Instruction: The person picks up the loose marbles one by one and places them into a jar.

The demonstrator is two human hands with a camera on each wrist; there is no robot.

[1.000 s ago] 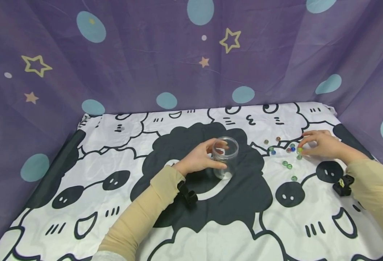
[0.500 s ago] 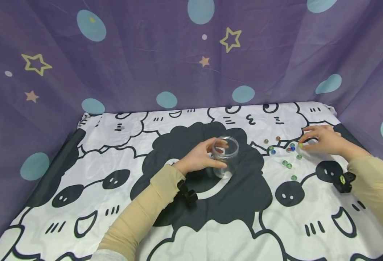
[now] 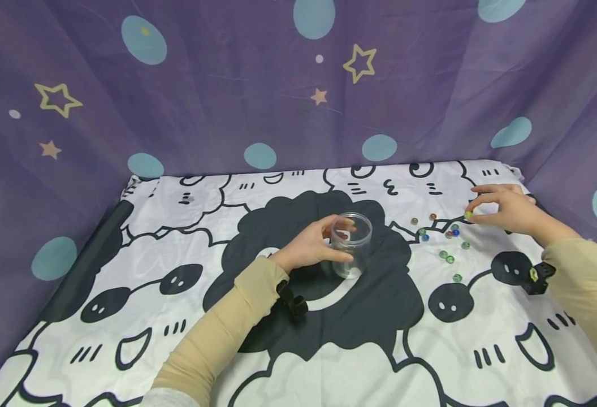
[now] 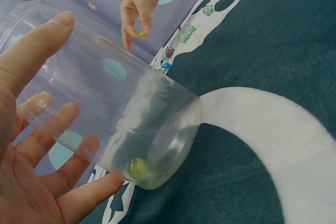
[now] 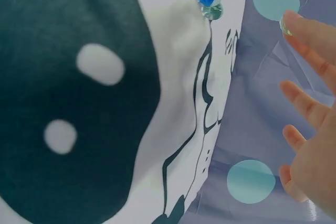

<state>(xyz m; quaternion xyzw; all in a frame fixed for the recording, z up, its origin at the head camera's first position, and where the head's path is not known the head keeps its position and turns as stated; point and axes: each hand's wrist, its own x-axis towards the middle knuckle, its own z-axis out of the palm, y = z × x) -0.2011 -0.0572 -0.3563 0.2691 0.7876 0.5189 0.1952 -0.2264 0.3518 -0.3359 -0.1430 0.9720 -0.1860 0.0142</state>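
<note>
My left hand (image 3: 314, 246) grips a clear open-topped jar (image 3: 357, 254) by its side, thumb on one side and fingers on the other. Inside the jar, near its bottom, lies one yellow-green marble (image 4: 137, 168). At the right, my right hand (image 3: 512, 212) pinches a yellow marble (image 3: 468, 215) between thumb and index finger, held above the cloth. Below and left of that hand lie loose marbles: a blue marble (image 3: 455, 232), a brown marble (image 3: 433, 216), and several green ones, such as a green marble (image 3: 457, 278).
A white cloth (image 3: 359, 373) printed with black cartoon sheep covers the table. Behind it hangs a purple curtain (image 3: 217, 102) with stars and blue ovals. A black wrist camera (image 3: 291, 299) sits below the left wrist, and another camera (image 3: 537, 278) below the right.
My right hand has lifted the yellow marble up from beside the other marbles, moving slightly away toward the back. My left hand and the jar have stayed in place.
</note>
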